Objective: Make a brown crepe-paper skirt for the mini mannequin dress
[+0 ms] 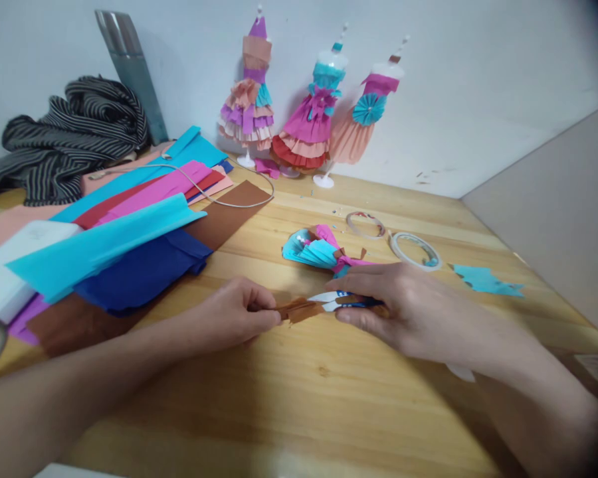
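My left hand (236,312) pinches one end of a small folded strip of brown crepe paper (299,309) just above the wooden table (289,398). My right hand (408,309) is closed round a small pair of scissors (335,301) with white blades and a blue handle part. The blades meet the other end of the brown strip. Just behind the hands lies a pleated paper piece (319,251) in light blue, pink and brown.
Sheets of crepe paper (129,226) in several colours are stacked at the left, with a white box (10,265) and striped cloth (70,133). Three paper-dressed mini mannequins (309,119) stand by the wall. Two tape rolls (413,249) and a blue scrap (483,280) lie at the right.
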Demonstrator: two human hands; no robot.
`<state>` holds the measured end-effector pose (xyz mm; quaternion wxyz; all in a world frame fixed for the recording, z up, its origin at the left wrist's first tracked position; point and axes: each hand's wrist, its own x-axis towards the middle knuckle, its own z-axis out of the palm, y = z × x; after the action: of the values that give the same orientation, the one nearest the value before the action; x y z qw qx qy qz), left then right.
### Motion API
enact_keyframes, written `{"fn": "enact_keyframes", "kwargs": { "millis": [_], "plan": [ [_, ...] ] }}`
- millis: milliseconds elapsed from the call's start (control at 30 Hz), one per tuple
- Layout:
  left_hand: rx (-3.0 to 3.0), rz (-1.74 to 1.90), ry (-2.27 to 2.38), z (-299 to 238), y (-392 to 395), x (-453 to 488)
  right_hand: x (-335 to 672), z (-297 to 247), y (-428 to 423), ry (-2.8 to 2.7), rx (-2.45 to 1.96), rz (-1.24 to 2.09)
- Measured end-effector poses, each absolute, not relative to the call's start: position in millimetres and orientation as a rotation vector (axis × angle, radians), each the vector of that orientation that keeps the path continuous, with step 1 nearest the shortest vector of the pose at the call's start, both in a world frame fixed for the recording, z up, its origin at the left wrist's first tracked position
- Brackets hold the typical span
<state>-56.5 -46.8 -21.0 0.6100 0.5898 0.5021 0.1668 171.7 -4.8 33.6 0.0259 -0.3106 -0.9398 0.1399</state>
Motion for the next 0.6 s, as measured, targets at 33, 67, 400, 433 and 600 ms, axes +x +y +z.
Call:
{"fn": "enact_keyframes", "kwargs": {
  "millis": [33, 67, 400, 433, 600],
  "plan": [
    [1.363, 0.387, 1.158, -20.5, -46.6, -56.4, 171.8, 34.5, -4.7, -2.901, -0.967, 0.43],
    [1.363, 0.387, 1.155, -20.1, -46.6, -56.2, 171.8, 34.9, -4.9, -2.905, -0.966, 0.434],
    [1.354, 0.382, 1.173, -20.6, -47.4, -55.0, 168.6, 26.9, -7.8, -2.936, -0.874, 0.416],
    [1.349, 0.383, 1.17, -20.8, -47.5, -55.0, 168.2, 27.0, -7.9, -2.94, -0.868, 0.411],
    [1.33, 0.379, 1.153, -19.4, -47.5, -55.6, 168.1, 28.3, -9.5, -2.941, -0.842, 0.296]
  ]
}}
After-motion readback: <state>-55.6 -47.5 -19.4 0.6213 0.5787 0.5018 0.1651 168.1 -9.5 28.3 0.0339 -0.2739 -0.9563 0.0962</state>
